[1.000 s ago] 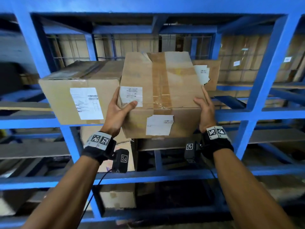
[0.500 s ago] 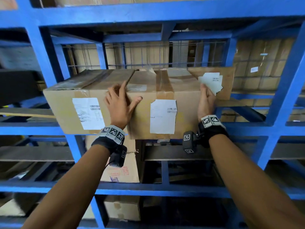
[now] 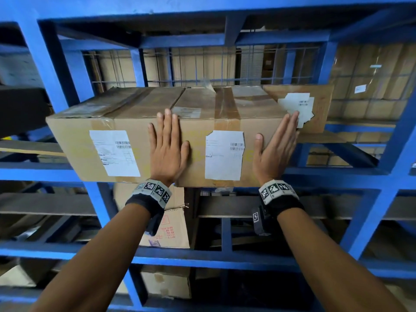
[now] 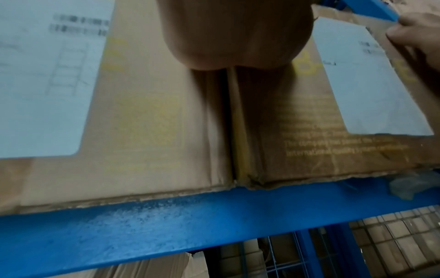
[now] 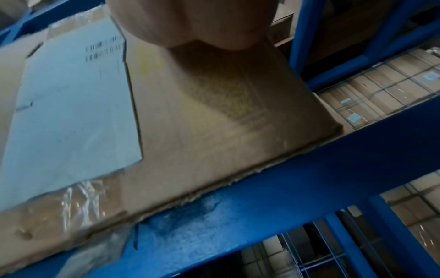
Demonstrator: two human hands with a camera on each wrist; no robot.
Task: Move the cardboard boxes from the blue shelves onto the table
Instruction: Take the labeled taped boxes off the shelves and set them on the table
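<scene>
The right-hand cardboard box sits on the blue shelf beam, pressed side by side against a wider left cardboard box, so their front faces make one flat wall. Its labelled front face, with a torn white shipping label, points toward the person. Its long axis seems to run from front to back into the shelf, along the brown tape on its top.

The left hand lies flat on the front, just over the seam between the two boxes, fingers straight and close together, gripping nothing. The right hand lies with straight fingers along the box's right front corner, thumb on the front face, also not closed around anything. Hands placed like this, I think, can only push or steady the box; they cannot lift it.

In both wrist views the bottom edge of the box meets the front beam. The table is not visible, so I judge that this box is not yet moved off the shelves.
</scene>
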